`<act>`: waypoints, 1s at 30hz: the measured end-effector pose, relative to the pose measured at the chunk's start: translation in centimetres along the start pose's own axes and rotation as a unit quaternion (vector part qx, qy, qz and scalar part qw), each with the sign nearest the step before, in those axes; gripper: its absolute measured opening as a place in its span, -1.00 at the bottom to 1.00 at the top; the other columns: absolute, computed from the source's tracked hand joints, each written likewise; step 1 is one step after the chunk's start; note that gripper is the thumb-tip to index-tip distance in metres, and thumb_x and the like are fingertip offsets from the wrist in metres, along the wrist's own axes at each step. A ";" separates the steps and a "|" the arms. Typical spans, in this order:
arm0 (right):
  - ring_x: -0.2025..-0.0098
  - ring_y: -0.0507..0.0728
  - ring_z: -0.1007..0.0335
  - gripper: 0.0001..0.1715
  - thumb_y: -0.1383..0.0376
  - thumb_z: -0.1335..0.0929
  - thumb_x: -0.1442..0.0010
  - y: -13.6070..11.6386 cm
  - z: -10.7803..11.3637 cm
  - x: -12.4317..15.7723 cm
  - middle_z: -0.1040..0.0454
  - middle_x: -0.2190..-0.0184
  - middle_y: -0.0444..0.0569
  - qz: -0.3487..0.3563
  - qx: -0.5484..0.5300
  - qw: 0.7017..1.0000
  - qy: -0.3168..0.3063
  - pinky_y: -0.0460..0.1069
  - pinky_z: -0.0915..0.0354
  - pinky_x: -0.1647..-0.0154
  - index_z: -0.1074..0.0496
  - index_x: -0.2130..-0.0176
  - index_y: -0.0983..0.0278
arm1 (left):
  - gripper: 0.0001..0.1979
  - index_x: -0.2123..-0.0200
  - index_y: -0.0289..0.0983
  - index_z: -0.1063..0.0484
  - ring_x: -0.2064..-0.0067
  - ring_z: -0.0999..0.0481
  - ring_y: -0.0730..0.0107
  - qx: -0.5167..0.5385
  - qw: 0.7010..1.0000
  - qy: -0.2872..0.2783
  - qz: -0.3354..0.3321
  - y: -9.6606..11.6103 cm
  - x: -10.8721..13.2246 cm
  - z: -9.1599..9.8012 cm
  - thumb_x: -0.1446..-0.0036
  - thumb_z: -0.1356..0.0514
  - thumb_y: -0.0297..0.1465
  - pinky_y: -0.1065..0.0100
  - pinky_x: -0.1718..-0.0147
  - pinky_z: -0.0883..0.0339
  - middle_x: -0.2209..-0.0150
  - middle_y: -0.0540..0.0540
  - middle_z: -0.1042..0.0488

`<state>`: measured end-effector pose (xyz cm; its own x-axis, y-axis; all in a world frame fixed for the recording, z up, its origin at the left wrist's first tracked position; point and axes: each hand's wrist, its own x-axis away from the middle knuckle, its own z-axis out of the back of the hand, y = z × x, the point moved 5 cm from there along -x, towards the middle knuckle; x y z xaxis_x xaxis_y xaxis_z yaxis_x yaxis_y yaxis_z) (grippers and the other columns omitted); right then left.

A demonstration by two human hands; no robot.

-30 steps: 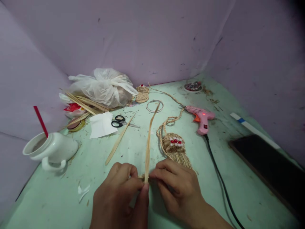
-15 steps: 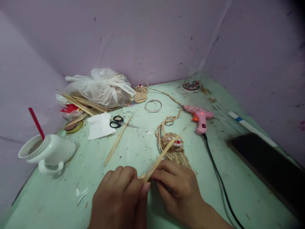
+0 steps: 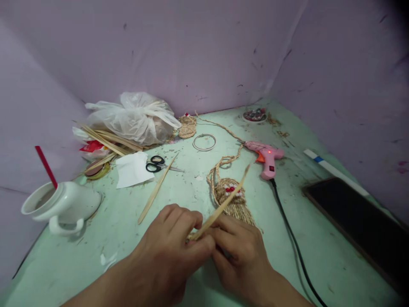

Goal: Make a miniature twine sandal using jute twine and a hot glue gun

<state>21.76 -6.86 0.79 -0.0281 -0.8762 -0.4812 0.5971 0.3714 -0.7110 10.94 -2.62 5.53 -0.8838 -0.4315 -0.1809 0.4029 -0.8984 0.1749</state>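
Note:
A flat, pale dried-leaf strip (image 3: 223, 207) rises at a slant from between my two hands, its tip pointing up and right. My left hand (image 3: 174, 245) is closed around its lower end, thumb reaching across towards the other hand. My right hand (image 3: 241, 253) is closed too, fingers pinched together beside the strip; what sits inside them is mostly hidden. A bit of braided fibre shows between the hands. Just beyond lies a round woven piece (image 3: 226, 198) with red and white beads, a fringe and a braided cord (image 3: 220, 164).
A pink glue gun (image 3: 266, 155) with a lit light trails a black cable (image 3: 289, 230). Black-handled scissors (image 3: 156, 163), another strip (image 3: 156, 192), white paper (image 3: 132, 170) and a metal ring (image 3: 204, 143) lie ahead. A white cup (image 3: 75, 200) stands left, a phone (image 3: 348, 221) right.
My left hand has turned and shifted right, its thumb now reaching across near the right hand. The strip's tip has swung slightly up and right. The right hand has barely moved.

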 end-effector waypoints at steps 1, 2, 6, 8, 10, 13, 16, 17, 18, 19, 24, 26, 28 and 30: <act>0.45 0.05 -0.36 -0.76 0.48 -0.25 -0.05 0.0 0.0 0.0 -0.47 0.46 -0.05 0.000 0.002 1.000 -0.002 -0.08 -0.24 0.48 -0.48 0.39 0.27 | -0.66 0.33 -0.20 -0.38 0.29 -0.29 0.24 -0.010 1.000 -0.007 -0.012 0.0 0.0 0.0 0.22 -0.06 -0.61 0.20 0.31 -0.23 0.26 -0.10 -0.35; 0.46 0.04 -0.35 -0.75 0.49 -0.25 -0.05 0.0 0.0 0.0 -0.47 0.46 -0.06 0.001 0.004 1.000 -0.001 -0.08 -0.24 0.48 -0.48 0.39 0.27 | -0.67 0.31 -0.22 -0.37 0.28 -0.29 0.21 -0.020 0.999 -0.013 -0.024 0.1 0.1 -0.1 0.23 -0.07 -0.60 0.18 0.30 -0.23 0.24 -0.12 -0.34; 0.47 0.03 -0.35 -0.72 0.50 -0.24 -0.05 -0.2 0.2 -0.1 -0.46 0.46 -0.07 0.009 0.006 1.000 0.005 -0.09 -0.25 0.47 -0.49 0.37 0.25 | -0.77 0.34 -0.24 -0.35 0.25 -0.27 0.15 -0.028 0.999 -0.014 0.012 -0.5 0.4 -0.1 0.15 -0.11 -0.55 0.13 0.31 -0.23 0.23 -0.17 -0.33; 0.47 0.03 -0.36 -0.72 0.50 -0.24 -0.05 -0.2 0.2 -0.2 -0.46 0.47 -0.07 0.009 0.005 1.000 0.005 -0.09 -0.25 0.46 -0.49 0.37 0.25 | -0.82 0.33 -0.25 -0.36 0.27 -0.27 0.17 -0.012 1.000 -0.017 0.023 -0.6 0.5 -0.2 0.07 -0.10 -0.54 0.13 0.31 -0.21 0.26 -0.16 -0.34; 0.47 0.02 -0.35 -0.74 0.50 -0.25 -0.06 -0.3 0.2 -0.2 -0.47 0.47 -0.08 0.009 0.007 1.000 0.009 -0.10 -0.25 0.47 -0.49 0.37 0.25 | -0.84 0.30 -0.26 -0.36 0.29 -0.27 0.20 0.009 0.999 -0.013 0.028 -0.6 0.6 -0.2 -0.03 -0.06 -0.52 0.13 0.31 -0.20 0.30 -0.14 -0.36; 0.48 0.02 -0.35 -0.75 0.49 -0.26 -0.05 -0.3 0.2 -0.2 -0.47 0.47 -0.10 0.010 0.010 1.000 0.014 -0.10 -0.25 0.48 -0.50 0.37 0.25 | -0.86 0.27 -0.26 -0.37 0.26 -0.29 0.19 0.018 0.999 0.000 0.040 -0.8 0.7 -0.3 -0.11 -0.05 -0.48 0.11 0.28 -0.19 0.28 -0.14 -0.39; 0.48 0.02 -0.36 -0.74 0.49 -0.26 -0.05 -0.2 0.2 -0.2 -0.47 0.47 -0.10 0.006 0.012 1.000 0.015 -0.10 -0.25 0.48 -0.50 0.37 0.25 | -0.87 0.26 -0.26 -0.38 0.21 -0.31 0.17 0.037 0.998 0.007 0.049 -1.1 1.0 -0.6 -0.11 -0.08 -0.46 0.09 0.22 -0.17 0.26 -0.14 -0.42; 0.48 0.02 -0.36 -0.74 0.49 -0.26 -0.05 -0.2 0.2 -0.2 -0.47 0.47 -0.10 0.005 0.011 1.000 0.017 -0.10 -0.25 0.48 -0.50 0.37 0.25 | -0.87 0.27 -0.25 -0.38 0.22 -0.32 0.18 0.051 0.997 0.010 0.051 -1.2 1.1 -0.7 -0.11 -0.07 -0.48 0.10 0.21 -0.16 0.27 -0.13 -0.42; 0.48 0.02 -0.36 -0.74 0.50 -0.26 -0.05 -0.2 0.2 -0.2 -0.47 0.47 -0.10 0.005 0.010 1.000 0.019 -0.10 -0.25 0.48 -0.50 0.37 0.25 | -0.86 0.29 -0.25 -0.38 0.23 -0.33 0.20 0.068 0.996 0.015 0.054 -1.2 1.2 -0.8 -0.12 -0.05 -0.51 0.11 0.22 -0.16 0.30 -0.11 -0.43; 0.48 0.02 -0.36 -0.74 0.50 -0.26 -0.05 -0.2 0.2 -0.2 -0.47 0.48 -0.09 0.004 0.009 1.000 0.019 -0.10 -0.25 0.48 -0.50 0.37 0.25 | -0.85 0.31 -0.25 -0.38 0.26 -0.33 0.23 0.085 0.995 0.021 0.057 -1.2 1.3 -0.8 -0.12 -0.04 -0.54 0.12 0.23 -0.16 0.34 -0.09 -0.43; 0.46 0.03 -0.36 -0.75 0.48 -0.26 -0.07 -0.2 0.1 -0.1 -0.46 0.47 -0.08 0.003 0.002 1.000 0.013 -0.09 -0.26 0.46 -0.49 0.36 0.26 | -0.80 0.37 -0.26 -0.39 0.36 -0.34 0.30 0.124 0.989 0.018 0.077 -1.2 1.7 -1.4 -0.14 0.00 -0.56 0.18 0.29 -0.16 0.44 -0.06 -0.41; 0.46 0.02 -0.36 -0.75 0.48 -0.26 -0.08 -0.1 0.0 -0.1 -0.46 0.47 -0.08 -0.001 0.002 1.000 0.012 -0.10 -0.26 0.45 -0.49 0.35 0.25 | -0.81 0.40 -0.25 -0.39 0.37 -0.34 0.29 0.111 0.990 0.018 0.091 -1.3 1.8 -1.6 -0.15 0.00 -0.53 0.19 0.31 -0.16 0.46 -0.06 -0.41; 0.46 0.02 -0.36 -0.75 0.47 -0.26 -0.08 -0.1 0.0 -0.1 -0.46 0.47 -0.09 -0.006 0.002 1.000 0.010 -0.11 -0.26 0.45 -0.49 0.35 0.25 | -0.81 0.42 -0.24 -0.40 0.39 -0.35 0.28 0.097 0.989 0.028 0.108 -1.5 1.9 -1.6 -0.15 -0.02 -0.48 0.20 0.33 -0.16 0.47 -0.06 -0.41; 0.46 0.02 -0.36 -0.76 0.47 -0.26 -0.08 -0.1 -0.1 -0.2 -0.46 0.47 -0.09 -0.011 0.001 1.000 0.005 -0.10 -0.25 0.45 -0.49 0.35 0.24 | -0.81 0.45 -0.23 -0.40 0.40 -0.36 0.27 0.091 0.987 0.027 0.129 -1.7 2.1 -1.7 -0.15 -0.03 -0.44 0.21 0.35 -0.17 0.48 -0.06 -0.42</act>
<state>21.68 -6.73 0.87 -0.0484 -0.8810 -0.4706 0.5983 0.3517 -0.7199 8.83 -2.08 3.16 -0.7417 -0.6516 -0.1588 0.5586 -0.7313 0.3914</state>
